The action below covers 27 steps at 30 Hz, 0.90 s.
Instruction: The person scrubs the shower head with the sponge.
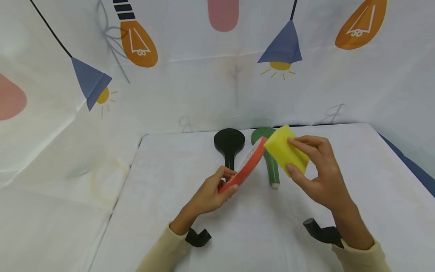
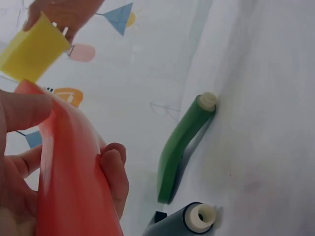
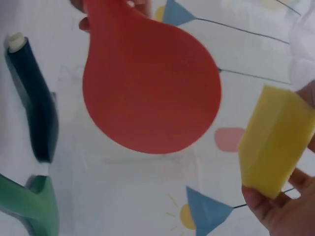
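Item: one red shower head [image 1: 249, 165], raised above the table, tilted, handle end low. White nozzle face turned to the left; smooth red back turned towards the right hand.

Item: one yellow sponge [image 1: 284, 147], a block, raised beside the head of the red piece. The two overlap in the head view, but the right wrist view shows a gap: not touching.

Left hand [image 1: 210, 194]: grips the red handle, thumb on one side, fingers on the other.

Right hand [image 1: 321, 177]: pinches the sponge between thumb and fingertips. The hands are well apart from each other.

Item: one dark shower head [image 1: 229, 141], lying on the table beyond the left hand, handle towards the person, its end hidden in the head view.

Item: one green shower head [image 1: 272, 170], lying just right of the dark one, its pale connector end showing, its head partly covered by the sponge.

Support: white-covered table [image 1: 159, 177].

Step in hand, by judgement: shower head and sponge held ready, contact not yet made. Next move, by judgement: calls for a firm left grip and closing the gap; reaching the nozzles would also need the white face turned towards the sponge.
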### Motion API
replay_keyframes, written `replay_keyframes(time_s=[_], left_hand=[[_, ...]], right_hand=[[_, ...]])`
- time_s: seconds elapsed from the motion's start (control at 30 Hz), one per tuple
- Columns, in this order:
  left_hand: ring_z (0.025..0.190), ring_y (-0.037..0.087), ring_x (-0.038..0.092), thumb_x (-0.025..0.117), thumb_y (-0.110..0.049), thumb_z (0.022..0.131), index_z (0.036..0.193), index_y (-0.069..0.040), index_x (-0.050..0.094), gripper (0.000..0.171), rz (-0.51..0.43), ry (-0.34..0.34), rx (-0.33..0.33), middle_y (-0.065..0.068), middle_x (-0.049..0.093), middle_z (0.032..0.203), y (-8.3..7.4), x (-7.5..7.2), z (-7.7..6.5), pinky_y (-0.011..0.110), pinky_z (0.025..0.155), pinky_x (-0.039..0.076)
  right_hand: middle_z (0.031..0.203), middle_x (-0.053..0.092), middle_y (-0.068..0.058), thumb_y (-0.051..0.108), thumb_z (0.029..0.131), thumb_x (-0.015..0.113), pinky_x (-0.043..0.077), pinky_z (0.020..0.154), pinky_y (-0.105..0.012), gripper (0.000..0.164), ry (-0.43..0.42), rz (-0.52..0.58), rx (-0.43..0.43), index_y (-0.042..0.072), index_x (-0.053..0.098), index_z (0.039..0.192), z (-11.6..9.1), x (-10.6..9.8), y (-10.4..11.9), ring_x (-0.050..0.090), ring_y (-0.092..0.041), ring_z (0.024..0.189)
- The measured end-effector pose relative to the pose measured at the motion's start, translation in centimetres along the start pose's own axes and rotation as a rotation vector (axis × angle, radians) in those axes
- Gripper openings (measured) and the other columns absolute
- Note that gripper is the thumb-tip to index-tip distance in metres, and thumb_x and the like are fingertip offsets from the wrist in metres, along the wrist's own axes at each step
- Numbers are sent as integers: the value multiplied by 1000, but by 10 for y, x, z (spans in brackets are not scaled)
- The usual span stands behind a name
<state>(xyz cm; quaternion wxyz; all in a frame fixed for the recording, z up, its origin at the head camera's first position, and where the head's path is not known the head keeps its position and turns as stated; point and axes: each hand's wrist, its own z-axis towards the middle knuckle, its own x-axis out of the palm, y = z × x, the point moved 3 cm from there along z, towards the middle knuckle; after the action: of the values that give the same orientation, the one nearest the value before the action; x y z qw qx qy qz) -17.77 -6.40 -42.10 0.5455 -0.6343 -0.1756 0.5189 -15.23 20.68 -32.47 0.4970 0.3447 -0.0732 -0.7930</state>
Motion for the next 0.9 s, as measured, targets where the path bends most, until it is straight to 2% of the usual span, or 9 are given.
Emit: replay_keyframes(time_s=[0.1, 0.13, 0.23, 0.3, 0.43, 0.6, 0.73, 0.83, 0.9], left_hand=[[75, 21, 64, 56, -21, 102, 130, -16, 46, 30, -36, 28, 3, 11, 66, 118, -1, 2, 0, 27, 65, 57], [77, 21, 64, 53, -21, 104, 130, -15, 46, 28, -52, 39, 1, 13, 66, 117, -1, 3, 0, 26, 66, 57], [78, 19, 63, 48, -20, 106, 130, -13, 45, 26, -89, 59, -21, 16, 65, 118, -1, 6, 1, 25, 67, 55], [79, 19, 63, 46, -20, 106, 131, -14, 45, 25, -107, 61, -47, 15, 63, 120, -1, 7, 1, 25, 67, 55], [80, 20, 63, 43, -17, 106, 134, -15, 44, 28, -137, 50, -88, 14, 60, 123, 0, 7, 0, 28, 68, 56], [84, 20, 64, 48, -21, 105, 150, -13, 35, 47, -240, 54, -173, 16, 58, 124, 7, 8, -1, 30, 72, 57], [85, 18, 64, 53, -23, 103, 151, -5, 39, 53, -340, 57, -260, 19, 58, 127, 10, 5, -2, 30, 74, 58], [87, 17, 64, 54, -22, 102, 145, -4, 47, 47, -413, 53, -300, 20, 57, 128, 9, 3, -2, 29, 74, 57], [88, 16, 64, 55, -21, 102, 141, -3, 50, 43, -469, 52, -310, 21, 58, 127, 9, 2, -2, 28, 74, 56]], right_hand=[[132, 48, -25, 2, 80, 71, 41, 92, -7, 58, -20, -44, 96, 5, 59, 137, -2, 4, -6, 42, -13, 125], [133, 47, -23, -2, 79, 72, 40, 92, -5, 62, -16, -62, 123, 7, 58, 138, -3, 7, -7, 42, -14, 124], [136, 44, -19, -3, 79, 75, 36, 93, -2, 68, 27, -120, 190, 13, 56, 142, -4, 16, -9, 43, -20, 122], [138, 43, -18, 0, 81, 75, 34, 92, -2, 68, 61, -148, 204, 17, 55, 143, -6, 21, -9, 45, -25, 120], [138, 43, -19, 0, 80, 75, 33, 92, -5, 66, 82, -176, 166, 17, 58, 141, -9, 26, -6, 46, -29, 119], [136, 46, -21, 2, 78, 73, 35, 92, -10, 61, 49, -188, 81, 15, 62, 137, -11, 29, -2, 42, -32, 125], [133, 48, -25, 29, 94, 62, 35, 93, -12, 42, 12, -191, 12, 12, 64, 133, -11, 33, 2, 41, -37, 125], [130, 49, -26, 44, 100, 48, 32, 98, -7, 48, -13, -224, -32, 11, 67, 129, -12, 37, 7, 42, -41, 122], [129, 50, -26, 44, 101, 46, 36, 100, -9, 48, -28, -250, -55, 11, 68, 127, -12, 39, 10, 43, -41, 120]])
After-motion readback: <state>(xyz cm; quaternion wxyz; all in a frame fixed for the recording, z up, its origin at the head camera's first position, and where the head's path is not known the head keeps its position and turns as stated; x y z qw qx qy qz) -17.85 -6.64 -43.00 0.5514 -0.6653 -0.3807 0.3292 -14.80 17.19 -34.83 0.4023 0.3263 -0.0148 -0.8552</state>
